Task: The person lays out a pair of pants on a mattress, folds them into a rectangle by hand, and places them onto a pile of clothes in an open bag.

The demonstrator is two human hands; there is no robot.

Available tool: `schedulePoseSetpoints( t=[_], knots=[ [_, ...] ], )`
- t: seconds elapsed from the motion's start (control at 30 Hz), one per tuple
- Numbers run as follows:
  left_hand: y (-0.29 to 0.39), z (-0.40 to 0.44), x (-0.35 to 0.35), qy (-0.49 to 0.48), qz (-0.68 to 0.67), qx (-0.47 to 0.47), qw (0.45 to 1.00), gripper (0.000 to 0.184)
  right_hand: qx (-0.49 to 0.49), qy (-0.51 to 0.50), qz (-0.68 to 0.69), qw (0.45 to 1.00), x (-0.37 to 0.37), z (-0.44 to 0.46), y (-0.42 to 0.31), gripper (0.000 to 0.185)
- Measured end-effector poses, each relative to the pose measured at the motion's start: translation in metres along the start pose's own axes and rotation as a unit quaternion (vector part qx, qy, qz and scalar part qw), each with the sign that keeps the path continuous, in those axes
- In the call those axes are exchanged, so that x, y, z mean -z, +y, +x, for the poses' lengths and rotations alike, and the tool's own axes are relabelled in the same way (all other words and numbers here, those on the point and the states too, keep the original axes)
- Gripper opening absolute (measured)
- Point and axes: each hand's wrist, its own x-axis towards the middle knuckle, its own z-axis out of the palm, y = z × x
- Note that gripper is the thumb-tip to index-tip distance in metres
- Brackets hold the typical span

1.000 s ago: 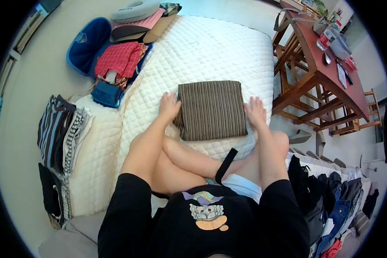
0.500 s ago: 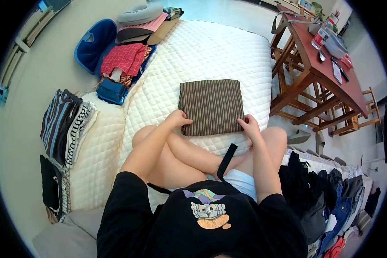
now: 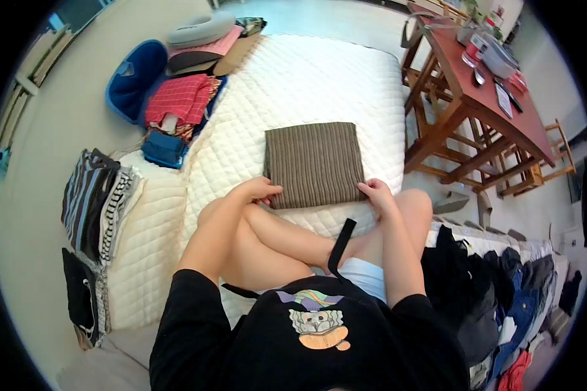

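Observation:
A brown striped cloth [image 3: 314,163], folded into a flat rectangle, lies on the white quilted mattress [image 3: 319,72] in front of my crossed legs. At its near left corner, my left hand [image 3: 259,189] pinches the edge between thumb and fingers; some fingertips are hidden. My right hand [image 3: 379,195] grips the near right corner in the same way, thumb on top and the other fingers partly hidden beneath.
Folded striped clothes [image 3: 88,195] stand in a row at the left. Beyond them are a blue case [image 3: 134,81], a red checked cloth [image 3: 179,99] and a grey neck pillow [image 3: 201,28]. A red-topped table [image 3: 482,98] stands at the right, above a heap of dark clothes [image 3: 476,293].
My left hand has shifted slightly down and left along the cloth's near left corner. The view has tilted a little; the cloth stays nearly in place.

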Motion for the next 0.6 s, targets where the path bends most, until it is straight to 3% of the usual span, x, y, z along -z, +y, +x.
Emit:
schedulePoseSetpoints(
  t=[0.07, 0.17, 0.3, 0.4, 0.5, 0.57, 0.6],
  knots=[
    [0.0, -0.009, 0.004, -0.022, 0.015, -0.035, 0.999, 0.036, 0.0, -0.03, 0.016, 0.999, -0.002, 0.002, 0.004, 0.024],
    [-0.005, -0.004, 0.006, -0.071, 0.066, -0.073, 0.993, 0.032, 0.019, -0.024, -0.012, 0.999, -0.002, 0.008, 0.01, 0.021],
    [-0.008, 0.0, 0.003, -0.087, -0.031, -0.039, 0.995, 0.019, -0.01, -0.012, -0.037, 0.999, -0.002, 0.005, 0.003, 0.019],
    [-0.012, 0.01, 0.009, -0.043, 0.057, -0.034, 0.997, 0.016, 0.011, -0.02, -0.02, 1.0, -0.002, 0.002, 0.003, 0.02],
    [-0.022, 0.015, 0.015, -0.063, 0.137, -0.04, 0.988, 0.017, -0.005, -0.015, -0.023, 1.0, 0.0, 0.01, 0.014, 0.019],
    [-0.018, 0.008, 0.018, 0.01, 0.337, -0.011, 0.941, 0.018, 0.039, 0.014, -0.079, 0.996, 0.002, 0.007, 0.014, 0.026],
    [-0.016, 0.003, 0.017, 0.102, 0.313, -0.015, 0.944, 0.018, 0.09, 0.043, -0.112, 0.989, 0.001, 0.006, 0.014, 0.033]
  ],
)
